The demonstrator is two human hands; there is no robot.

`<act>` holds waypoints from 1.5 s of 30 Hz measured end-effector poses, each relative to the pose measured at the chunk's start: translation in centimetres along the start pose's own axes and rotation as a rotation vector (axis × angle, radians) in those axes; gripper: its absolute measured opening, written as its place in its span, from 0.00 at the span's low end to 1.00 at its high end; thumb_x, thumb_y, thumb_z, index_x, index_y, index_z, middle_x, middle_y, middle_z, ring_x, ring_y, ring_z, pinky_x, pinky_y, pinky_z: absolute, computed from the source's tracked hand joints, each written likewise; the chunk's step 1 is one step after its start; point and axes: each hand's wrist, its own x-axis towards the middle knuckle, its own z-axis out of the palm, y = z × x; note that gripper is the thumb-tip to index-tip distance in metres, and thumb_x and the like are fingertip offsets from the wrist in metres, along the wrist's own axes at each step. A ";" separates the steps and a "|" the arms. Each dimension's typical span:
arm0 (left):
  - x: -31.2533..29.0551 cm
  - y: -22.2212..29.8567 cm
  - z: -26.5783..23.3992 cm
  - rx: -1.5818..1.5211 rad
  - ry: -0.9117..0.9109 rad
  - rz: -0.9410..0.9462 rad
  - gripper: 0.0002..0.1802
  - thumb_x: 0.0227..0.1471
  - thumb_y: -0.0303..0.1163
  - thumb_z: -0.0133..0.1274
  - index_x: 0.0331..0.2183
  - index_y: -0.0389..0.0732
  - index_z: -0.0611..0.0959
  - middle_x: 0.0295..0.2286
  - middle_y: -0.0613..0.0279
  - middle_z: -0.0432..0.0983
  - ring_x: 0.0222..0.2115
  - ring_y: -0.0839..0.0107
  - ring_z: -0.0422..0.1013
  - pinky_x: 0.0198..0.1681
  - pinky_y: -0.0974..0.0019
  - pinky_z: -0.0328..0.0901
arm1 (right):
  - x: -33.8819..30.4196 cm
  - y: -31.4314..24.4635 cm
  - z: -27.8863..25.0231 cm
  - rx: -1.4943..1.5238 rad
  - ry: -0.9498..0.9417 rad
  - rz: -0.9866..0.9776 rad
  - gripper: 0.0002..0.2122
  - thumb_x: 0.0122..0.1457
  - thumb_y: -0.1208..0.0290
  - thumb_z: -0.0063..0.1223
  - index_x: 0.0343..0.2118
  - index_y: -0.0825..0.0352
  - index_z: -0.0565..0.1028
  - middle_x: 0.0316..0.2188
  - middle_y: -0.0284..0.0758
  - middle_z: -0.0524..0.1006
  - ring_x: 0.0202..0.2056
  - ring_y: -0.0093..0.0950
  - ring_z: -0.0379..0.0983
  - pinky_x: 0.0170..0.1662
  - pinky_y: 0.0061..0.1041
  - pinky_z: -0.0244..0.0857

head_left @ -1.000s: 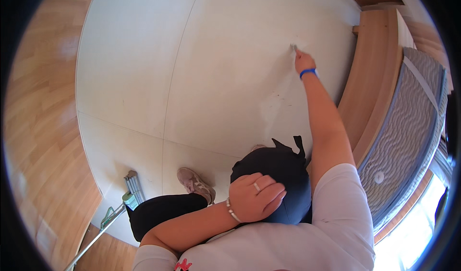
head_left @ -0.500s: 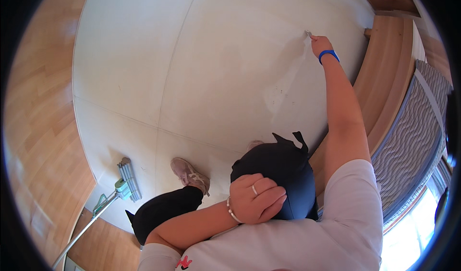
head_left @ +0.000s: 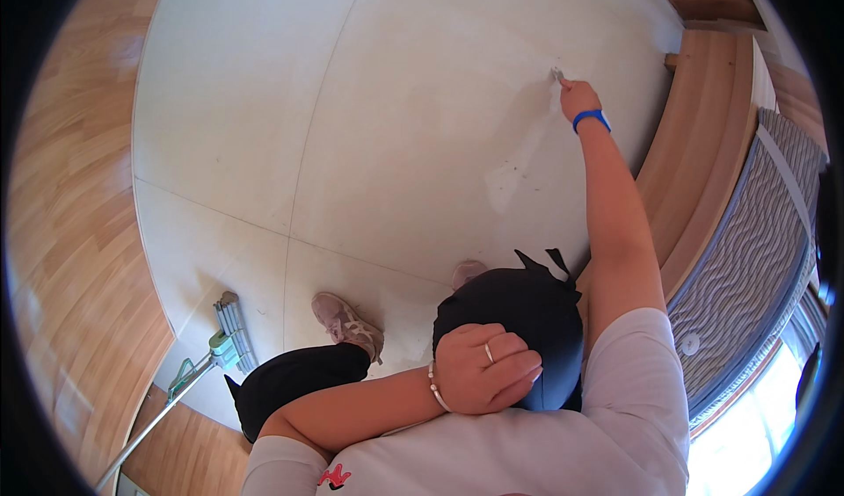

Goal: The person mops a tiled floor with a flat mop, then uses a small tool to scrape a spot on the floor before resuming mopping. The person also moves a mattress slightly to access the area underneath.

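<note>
My right hand (head_left: 579,100), with a blue wristband (head_left: 592,120), reaches far forward over the pale tiled floor (head_left: 396,118). Its fingers are closed on a small, shiny, light-coloured tool (head_left: 556,75) that meets the floor or hovers just above it; its kind is too small to make out. Lighter, cleaner-looking patches and dark flecks (head_left: 515,166) lie nearer on the tile. My left hand (head_left: 486,367) rests curled on my bent, black-clad knee (head_left: 510,298). A ring and a bead bracelet (head_left: 436,387) show on it, while the inside of the fist is hidden.
A wooden bed frame (head_left: 690,136) with a patterned mattress (head_left: 747,259) runs along the right. At the lower left, a mop (head_left: 227,342) with a grey sponge head lies against the tile. Wooden boards (head_left: 70,188) border the tile at the left. My shoe (head_left: 347,325) stands near me.
My right hand has drawn slightly back toward me and left with the small tool. My left hand and knee have shifted a little to the right.
</note>
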 end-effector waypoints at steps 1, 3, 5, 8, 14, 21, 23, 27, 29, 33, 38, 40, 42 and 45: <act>0.0 0.1 0.0 -0.022 0.003 0.007 0.10 0.31 0.27 0.57 0.24 0.42 0.77 0.20 0.68 0.68 0.16 0.73 0.63 0.16 0.73 0.57 | 1.5 -0.2 -0.5 -0.009 -0.073 0.038 0.12 0.55 0.61 0.43 0.37 0.57 0.77 0.33 0.43 0.75 0.36 0.42 0.72 0.41 0.34 0.66; 0.1 0.3 0.2 -0.069 0.001 0.036 0.10 0.29 0.26 0.57 0.24 0.41 0.77 0.19 0.66 0.69 0.13 0.73 0.62 0.14 0.73 0.56 | 3.6 0.6 -1.8 0.075 -0.040 0.081 0.12 0.54 0.62 0.43 0.38 0.57 0.76 0.34 0.42 0.75 0.36 0.41 0.72 0.41 0.33 0.66; 0.4 0.0 0.5 -0.074 0.020 0.053 0.10 0.29 0.26 0.57 0.23 0.41 0.77 0.19 0.67 0.69 0.13 0.73 0.62 0.14 0.73 0.56 | 4.3 0.3 -2.6 0.123 -0.046 0.150 0.12 0.55 0.63 0.43 0.37 0.57 0.77 0.34 0.42 0.75 0.35 0.41 0.72 0.40 0.32 0.66; 0.1 -0.6 0.1 -0.054 0.049 0.048 0.10 0.29 0.26 0.57 0.23 0.41 0.77 0.19 0.67 0.68 0.13 0.73 0.62 0.14 0.73 0.56 | 2.2 -0.6 -1.5 -0.009 -0.150 0.090 0.13 0.55 0.63 0.43 0.38 0.62 0.76 0.38 0.44 0.74 0.41 0.41 0.70 0.44 0.32 0.64; 0.2 -0.2 -0.5 -0.074 0.027 0.025 0.09 0.31 0.26 0.57 0.24 0.41 0.77 0.20 0.67 0.68 0.16 0.72 0.64 0.16 0.72 0.58 | 4.9 0.8 -1.9 -0.039 -0.098 -0.034 0.13 0.55 0.63 0.41 0.33 0.64 0.76 0.34 0.45 0.74 0.38 0.42 0.71 0.41 0.34 0.66; 0.1 -1.0 -1.4 -0.046 0.057 -0.016 0.06 0.34 0.25 0.55 0.22 0.41 0.76 0.18 0.66 0.68 0.15 0.71 0.64 0.15 0.71 0.58 | -5.5 0.6 2.9 -0.122 -0.157 -0.163 0.21 0.59 0.56 0.32 0.28 0.69 0.75 0.28 0.51 0.73 0.32 0.48 0.71 0.40 0.42 0.64; 0.0 -0.8 -1.8 -0.032 0.031 -0.031 0.05 0.36 0.25 0.55 0.22 0.41 0.76 0.18 0.66 0.69 0.16 0.70 0.65 0.17 0.70 0.60 | -11.1 -2.1 2.7 -0.146 -0.266 -0.215 0.16 0.58 0.58 0.33 0.36 0.63 0.73 0.30 0.48 0.74 0.34 0.46 0.71 0.40 0.42 0.64; 0.7 0.6 -4.0 0.041 -0.091 -0.140 0.04 0.41 0.28 0.54 0.24 0.43 0.75 0.18 0.66 0.68 0.19 0.67 0.67 0.21 0.67 0.63 | -16.3 -6.3 -1.3 -0.109 -0.320 -0.095 0.16 0.56 0.63 0.38 0.47 0.54 0.69 0.33 0.45 0.75 0.36 0.43 0.71 0.41 0.41 0.65; 0.3 1.5 -5.6 0.036 -0.163 -0.200 0.03 0.42 0.28 0.53 0.25 0.43 0.75 0.19 0.65 0.68 0.20 0.66 0.67 0.21 0.66 0.63 | -14.5 -6.9 -2.5 -0.092 -0.262 0.006 0.15 0.55 0.65 0.40 0.46 0.54 0.71 0.34 0.44 0.74 0.37 0.43 0.71 0.41 0.38 0.65; -2.4 2.9 -11.1 0.075 -0.242 -0.342 0.02 0.45 0.28 0.51 0.26 0.43 0.74 0.21 0.63 0.69 0.23 0.64 0.68 0.23 0.64 0.63 | -8.8 -4.8 -2.2 -0.058 -0.178 -0.126 0.14 0.53 0.67 0.43 0.43 0.58 0.73 0.34 0.44 0.75 0.37 0.42 0.71 0.42 0.35 0.65; -6.4 0.0 -11.8 0.372 -0.537 -0.522 0.06 0.46 0.31 0.48 0.28 0.39 0.75 0.24 0.60 0.70 0.27 0.64 0.69 0.28 0.65 0.65 | -9.3 -10.5 -2.6 -0.042 -0.663 -0.481 0.15 0.48 0.71 0.44 0.40 0.64 0.74 0.34 0.44 0.75 0.37 0.39 0.71 0.42 0.30 0.64; -6.9 0.9 -12.1 0.435 -0.502 -0.403 0.08 0.43 0.30 0.48 0.28 0.37 0.75 0.25 0.59 0.71 0.28 0.65 0.69 0.29 0.66 0.65 | -11.4 -14.8 -3.3 -0.076 -0.737 -0.606 0.15 0.46 0.73 0.45 0.39 0.66 0.74 0.34 0.43 0.75 0.36 0.38 0.72 0.42 0.29 0.64; -7.2 1.9 -12.8 0.435 -0.487 -0.313 0.10 0.41 0.30 0.48 0.29 0.36 0.75 0.27 0.58 0.71 0.28 0.65 0.69 0.29 0.66 0.65 | -13.5 -18.9 -4.0 -0.159 -0.708 -0.733 0.16 0.47 0.74 0.45 0.41 0.65 0.73 0.34 0.44 0.75 0.36 0.39 0.71 0.41 0.30 0.64; -7.6 3.3 -13.8 0.412 -0.491 -0.272 0.13 0.40 0.29 0.47 0.32 0.34 0.75 0.28 0.57 0.71 0.29 0.66 0.69 0.31 0.68 0.65 | -16.1 -24.9 -3.7 -0.193 -0.619 -0.953 0.16 0.48 0.74 0.45 0.43 0.64 0.71 0.33 0.44 0.75 0.35 0.40 0.70 0.40 0.31 0.64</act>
